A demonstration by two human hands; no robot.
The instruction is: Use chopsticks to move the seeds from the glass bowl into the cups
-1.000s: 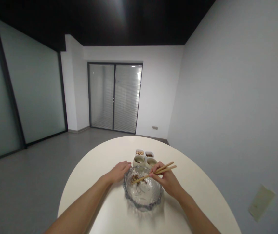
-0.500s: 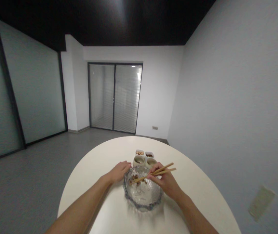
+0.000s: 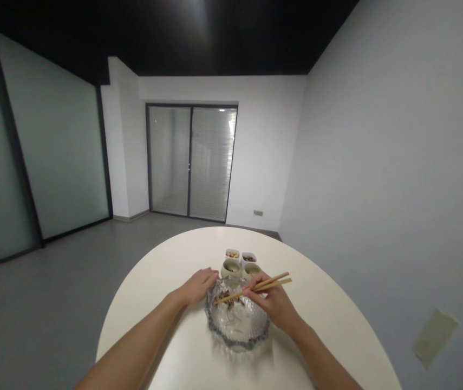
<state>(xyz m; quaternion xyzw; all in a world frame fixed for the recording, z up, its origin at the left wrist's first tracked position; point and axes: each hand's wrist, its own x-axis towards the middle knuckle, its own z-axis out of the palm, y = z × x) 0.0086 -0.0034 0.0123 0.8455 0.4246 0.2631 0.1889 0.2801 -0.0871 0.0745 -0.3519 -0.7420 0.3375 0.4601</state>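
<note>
A clear glass bowl with a scalloped rim stands on the round table. Small brown pieces lie in its far left part, too small to name. My right hand is closed around a pair of wooden chopsticks. The chopstick tips reach into the bowl among the brown pieces; I cannot tell whether anything is pinched between them. My left hand holds the bowl at its left rim, fingers close together, with the fingertips partly hidden.
Just beyond the bowl stand two beige round cups, the right one partly hidden by my right hand. Behind them are a white dish of pale pieces and another white dish of dark pieces. The white table has a curved edge.
The chopstick tips have shifted slightly left and up within the bowl, and my right hand has moved a little with them. My left hand and the bowl have stayed put.
</note>
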